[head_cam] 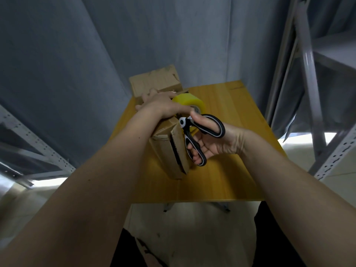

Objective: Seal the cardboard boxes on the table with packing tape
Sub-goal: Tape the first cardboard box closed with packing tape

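Note:
A cardboard box (169, 151) stands in the middle of the yellow table (227, 176), one flap sticking out toward me. On top of it my left hand (159, 105) presses down, fingers stretched flat, its thumb touching a yellowish roll of packing tape (189, 102) that sits at the box's far end. My right hand (210, 143) grips black-and-white scissors (200, 132) through the handle loops, held right beside the box and just below the roll. The blades are hidden. A second cardboard box (156, 79) stands at the table's far left corner.
A grey curtain (96, 45) hangs behind the table. Metal shelving uprights stand at the right (312, 74) and lower left (34, 151). The table's right half and near edge show bare yellow surface. Pale floor lies below.

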{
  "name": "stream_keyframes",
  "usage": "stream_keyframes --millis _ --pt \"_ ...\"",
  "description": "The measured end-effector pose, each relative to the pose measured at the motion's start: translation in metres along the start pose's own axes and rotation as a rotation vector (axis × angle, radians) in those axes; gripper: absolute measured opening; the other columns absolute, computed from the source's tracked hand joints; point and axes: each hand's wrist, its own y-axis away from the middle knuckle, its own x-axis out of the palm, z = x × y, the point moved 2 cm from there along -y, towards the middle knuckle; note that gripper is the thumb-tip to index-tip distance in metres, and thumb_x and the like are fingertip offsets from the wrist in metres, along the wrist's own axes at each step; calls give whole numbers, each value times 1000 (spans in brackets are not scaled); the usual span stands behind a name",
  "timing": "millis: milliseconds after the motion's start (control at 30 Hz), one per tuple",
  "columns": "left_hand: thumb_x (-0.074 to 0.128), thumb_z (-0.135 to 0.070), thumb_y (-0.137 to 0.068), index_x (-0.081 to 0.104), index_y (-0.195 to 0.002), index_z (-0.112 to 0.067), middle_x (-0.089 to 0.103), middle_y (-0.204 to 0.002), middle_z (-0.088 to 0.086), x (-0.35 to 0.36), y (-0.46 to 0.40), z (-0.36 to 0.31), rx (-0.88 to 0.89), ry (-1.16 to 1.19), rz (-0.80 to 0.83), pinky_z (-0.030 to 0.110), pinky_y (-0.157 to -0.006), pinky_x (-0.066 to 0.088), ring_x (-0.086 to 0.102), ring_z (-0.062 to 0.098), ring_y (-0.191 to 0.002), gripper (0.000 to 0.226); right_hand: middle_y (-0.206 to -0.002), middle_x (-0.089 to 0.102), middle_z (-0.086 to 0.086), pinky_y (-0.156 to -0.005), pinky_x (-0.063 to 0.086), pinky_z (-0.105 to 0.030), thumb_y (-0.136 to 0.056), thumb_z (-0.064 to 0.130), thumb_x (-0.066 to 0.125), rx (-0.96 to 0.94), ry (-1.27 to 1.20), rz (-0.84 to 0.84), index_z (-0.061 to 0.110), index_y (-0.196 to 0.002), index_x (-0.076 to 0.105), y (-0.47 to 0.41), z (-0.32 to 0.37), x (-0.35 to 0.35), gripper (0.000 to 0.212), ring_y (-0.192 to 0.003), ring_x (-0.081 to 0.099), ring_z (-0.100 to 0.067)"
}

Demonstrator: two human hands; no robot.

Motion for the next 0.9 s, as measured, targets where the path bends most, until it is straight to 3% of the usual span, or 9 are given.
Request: stream_keyframes --millis 133,300,433,667,900 --pt "71 -65 -70 48 -136 -44 28 -145 8 0 -4 -5 -41 27 -68 51 -109 32 24 32 -139 73 -82 62 -21 -81 56 -45 -80 76 35 9 11 -9 -3 -96 59 -1 4 -4 84 -74 64 -32" --pt "69 -63 -74 51 -133 -42 27 -144 5 2 -3 -1 -44 90 -121 49 -111 29 20 29 -139 65 -79 60 -18 -76 57 -41 -84 75 31 14 74 -32 -2 -96 58 -6 14 -5 83 -71 63 -30" --pt "66 -64 -77 51 -134 -41 25 -145 4 0 -2 3 -47 119 -125 48 -113 25 15 28 -139 64 -78 55 -14 -66 57 -34 -79 74 38 -27 63 -48 1 -94 55 -9 15 -2 77 -65 58 -24" --pt "58 -67 -81 48 -137 -40 23 -147 2 3 -5 2 -29 85 -131 49 -111 26 18 27 -138 63 -56 50 -5 -42 46 -21 -77 67 49 -152 16 -106 8 -71 55 -6 15 0 60 -44 50 -14" --pt "55 -67 -84 47 -136 -43 23 -148 3 2 -7 4 -31 145 -154 48 -112 24 17 27 -139 58 -59 43 -7 -39 38 -20 -76 63 55 -149 90 -180 6 -89 50 -8 18 4 58 -43 40 -13"
